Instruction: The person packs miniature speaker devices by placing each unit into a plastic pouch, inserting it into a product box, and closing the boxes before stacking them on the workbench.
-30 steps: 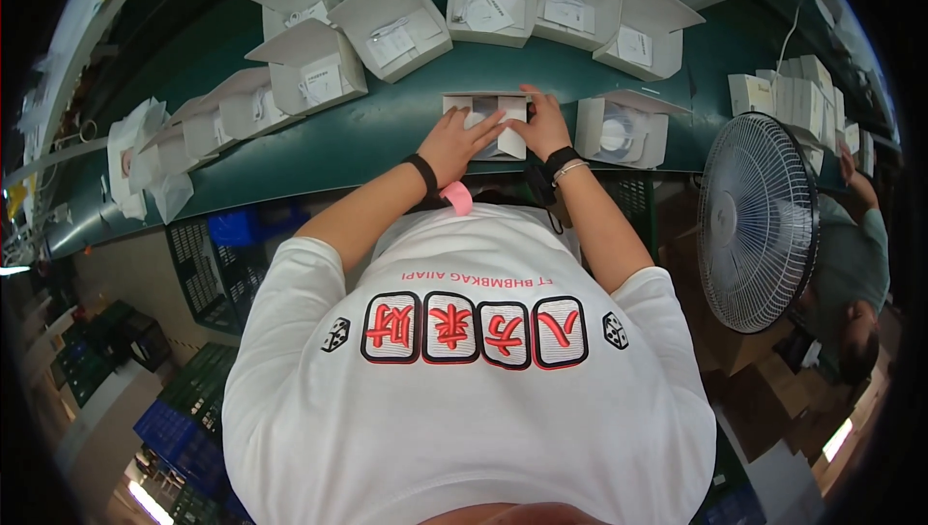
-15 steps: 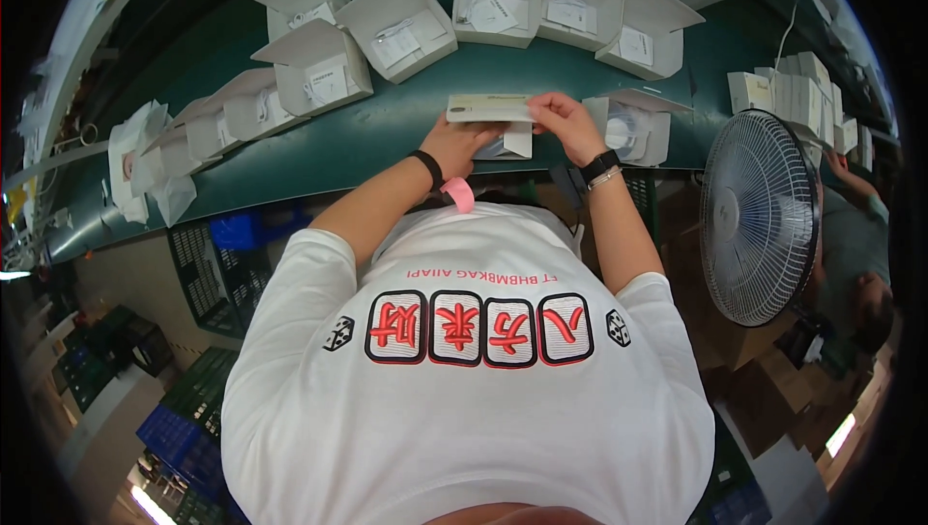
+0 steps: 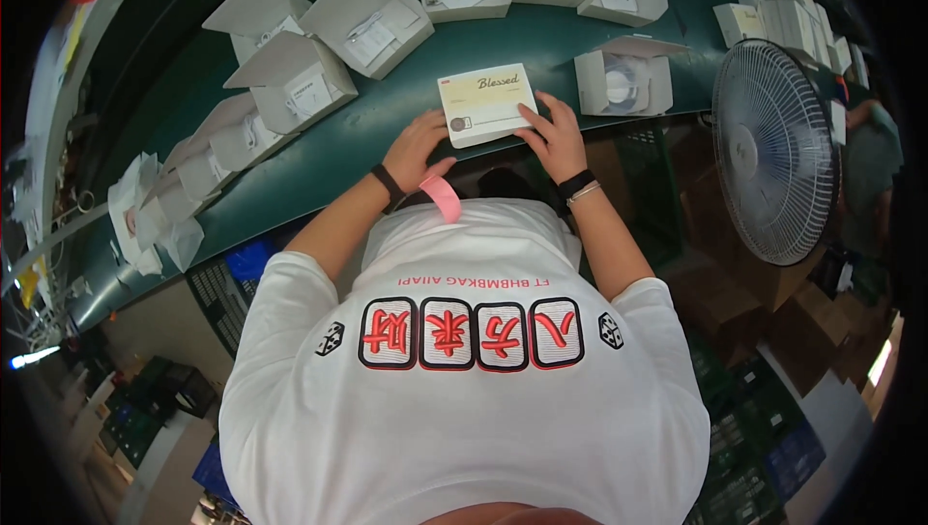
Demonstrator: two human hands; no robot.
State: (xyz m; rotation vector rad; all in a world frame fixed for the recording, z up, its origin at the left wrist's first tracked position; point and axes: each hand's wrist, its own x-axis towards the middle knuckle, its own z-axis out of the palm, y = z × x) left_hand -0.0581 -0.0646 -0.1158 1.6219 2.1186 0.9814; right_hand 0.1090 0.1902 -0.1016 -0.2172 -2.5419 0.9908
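A closed carton box (image 3: pixel 488 104), white with a pale yellow printed top, lies at the front edge of the green table between my hands. My left hand (image 3: pixel 418 146) rests against its left side, fingers stretched along it and thumb spread away below. My right hand (image 3: pixel 556 136) is at the right side; its fingers are apart, with a fingertip touching the box's top near the corner. Both hands are open. To the right stands an open white box (image 3: pixel 621 90) with a round whitish item inside.
Open white boxes (image 3: pixel 367 37) with papers inside stand in an arc along the table (image 3: pixel 406 100). Stacked closed boxes (image 3: pixel 788 17) stand at the back right. A large fan (image 3: pixel 773 153) is at my right, with another person (image 3: pixel 870 167) behind it. Plastic wrapping (image 3: pixel 159 220) lies far left.
The box's raised flap has come down, and its printed top now faces up. My right hand has lowered from the flap to the box's right side; my left hand has moved to its left.
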